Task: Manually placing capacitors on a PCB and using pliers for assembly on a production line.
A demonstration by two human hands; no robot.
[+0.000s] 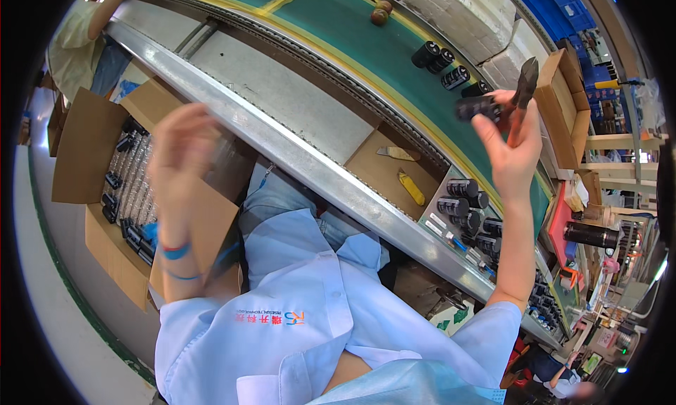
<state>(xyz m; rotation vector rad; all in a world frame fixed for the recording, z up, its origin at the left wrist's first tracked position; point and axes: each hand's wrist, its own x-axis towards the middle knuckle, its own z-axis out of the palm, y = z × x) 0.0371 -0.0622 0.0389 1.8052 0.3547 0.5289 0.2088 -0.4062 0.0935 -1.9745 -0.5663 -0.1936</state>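
Note:
My right hand [512, 148] is raised over the green conveyor belt [338, 25]. Its thumb and fingers grip a black cylindrical capacitor [477, 109], a little blurred. The same hand also holds red-handled cutters [522, 98], dark jaws pointing up. My left hand [184, 141], with a blue band at its wrist, is smeared by motion, so its fingers cannot be read. It is over the near side of an open cardboard box [91, 134], where black capacitors [113, 181] lie among clear plastic packing. More black capacitors [440, 60] stand or lie on the belt beyond my right hand.
A metal rail [282, 148] runs between me and the belt. Two yellow-handled knives [410, 188] lie on a cardboard-lined ledge. Several capacitors [461, 206] cluster at the right. White foam blocks [465, 14] line the far side. Another person's arm [105, 14] shows at upper left.

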